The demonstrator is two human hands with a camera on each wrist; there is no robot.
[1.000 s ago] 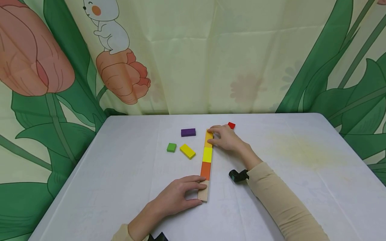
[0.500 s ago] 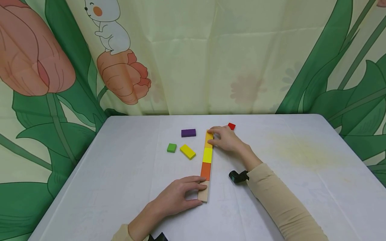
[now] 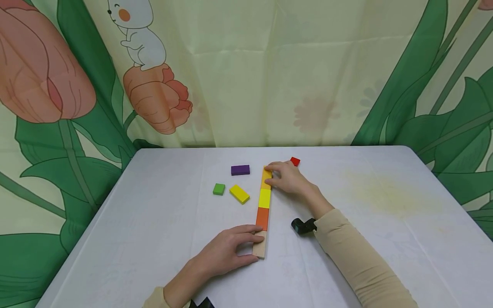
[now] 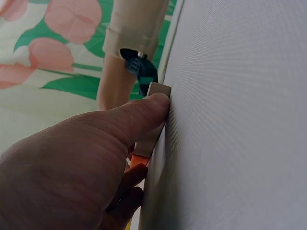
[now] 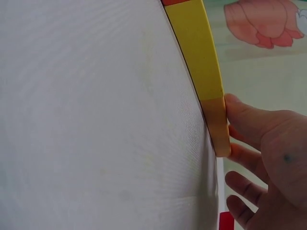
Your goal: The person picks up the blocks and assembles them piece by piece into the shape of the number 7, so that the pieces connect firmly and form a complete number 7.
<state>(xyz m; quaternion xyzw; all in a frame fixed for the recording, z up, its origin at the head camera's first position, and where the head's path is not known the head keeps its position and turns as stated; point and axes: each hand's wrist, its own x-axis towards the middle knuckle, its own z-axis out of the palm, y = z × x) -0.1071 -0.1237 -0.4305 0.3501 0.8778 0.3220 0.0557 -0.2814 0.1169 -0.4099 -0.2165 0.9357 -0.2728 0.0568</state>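
The bench (image 3: 161, 222) carries a long strip (image 3: 263, 211) lying between both grips. The left hand (image 3: 227, 252) pinches its near plain end; the right hand (image 3: 289, 177) pinches its far end. 3 blocks, purple (image 3: 240, 170), yellow (image 3: 239, 193), green (image 3: 218, 188), lie left of the right grip; a red block (image 3: 295, 161) sits just beyond it.

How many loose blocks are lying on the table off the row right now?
4: a purple block far left of the row, a green block and a yellow block nearer, and a red block behind the right hand, which may hide others.
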